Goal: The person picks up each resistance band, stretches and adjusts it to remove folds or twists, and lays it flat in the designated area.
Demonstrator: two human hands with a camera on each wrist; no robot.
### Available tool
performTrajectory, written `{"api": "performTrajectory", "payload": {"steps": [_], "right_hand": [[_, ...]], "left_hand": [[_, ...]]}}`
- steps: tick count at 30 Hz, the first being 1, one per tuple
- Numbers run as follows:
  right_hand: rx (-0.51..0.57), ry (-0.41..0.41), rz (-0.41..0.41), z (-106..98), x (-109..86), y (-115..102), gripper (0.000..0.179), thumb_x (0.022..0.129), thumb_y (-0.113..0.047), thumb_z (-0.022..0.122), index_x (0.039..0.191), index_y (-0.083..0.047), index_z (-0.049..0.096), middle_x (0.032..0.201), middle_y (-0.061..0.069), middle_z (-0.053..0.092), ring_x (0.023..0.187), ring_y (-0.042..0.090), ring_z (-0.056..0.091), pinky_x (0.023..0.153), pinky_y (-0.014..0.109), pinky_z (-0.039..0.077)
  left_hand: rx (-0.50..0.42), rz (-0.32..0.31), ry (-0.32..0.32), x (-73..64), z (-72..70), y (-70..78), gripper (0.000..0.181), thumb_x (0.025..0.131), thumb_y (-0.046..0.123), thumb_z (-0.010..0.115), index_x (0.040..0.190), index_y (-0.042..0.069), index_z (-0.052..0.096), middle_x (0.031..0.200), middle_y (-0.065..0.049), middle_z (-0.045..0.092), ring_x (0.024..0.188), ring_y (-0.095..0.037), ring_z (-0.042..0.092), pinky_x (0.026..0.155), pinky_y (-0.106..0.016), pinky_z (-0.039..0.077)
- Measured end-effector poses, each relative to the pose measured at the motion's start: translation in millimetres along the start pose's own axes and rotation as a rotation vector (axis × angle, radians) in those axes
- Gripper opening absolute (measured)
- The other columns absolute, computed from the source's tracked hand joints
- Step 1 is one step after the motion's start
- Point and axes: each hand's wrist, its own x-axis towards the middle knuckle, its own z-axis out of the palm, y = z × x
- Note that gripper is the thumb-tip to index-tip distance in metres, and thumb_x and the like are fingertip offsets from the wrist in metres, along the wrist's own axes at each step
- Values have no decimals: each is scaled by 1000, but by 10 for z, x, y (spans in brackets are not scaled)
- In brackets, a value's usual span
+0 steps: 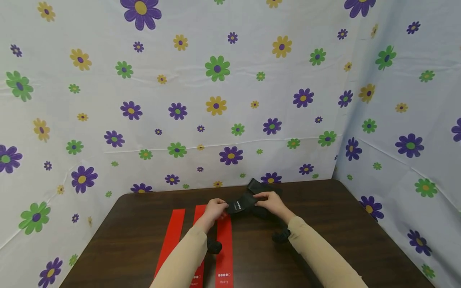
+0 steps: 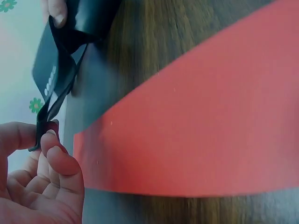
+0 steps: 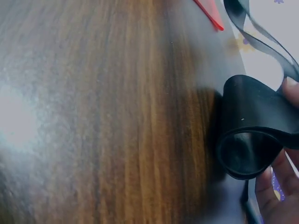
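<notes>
A black resistance band (image 1: 238,205) with printed white dots is held up between both hands near the table's far edge. My left hand (image 1: 215,210) pinches one end of it between thumb and fingers. In the left wrist view the band (image 2: 88,21) looks folded and twisted between the two hands. Farther along, my right hand (image 1: 272,204) grips the band with thumb and fingers. The right wrist view shows a wide loop of the band (image 3: 247,105) curling beside the right hand (image 3: 280,186), low by the table edge.
Three red bands lie lengthwise on the dark wooden table (image 1: 119,240): one at left (image 1: 172,232), one partly behind the left forearm, and one marked Heavy (image 1: 225,260). Flower-printed cloth (image 1: 201,80) hangs behind the table and along its right side.
</notes>
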Motion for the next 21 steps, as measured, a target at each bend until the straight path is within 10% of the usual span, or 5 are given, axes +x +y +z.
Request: {"api": "performTrajectory", "payload": {"steps": [21], "right_hand": [[-144, -4, 55, -7, -75, 47, 47, 78, -10, 78, 121, 0, 65, 110, 15, 66, 104, 33, 60, 88, 48, 48]], "left_hand": [[-54, 19, -4, 44, -109, -10, 13, 93, 8, 58, 99, -3, 59, 62, -6, 55, 51, -15, 53, 53, -29, 52]]}}
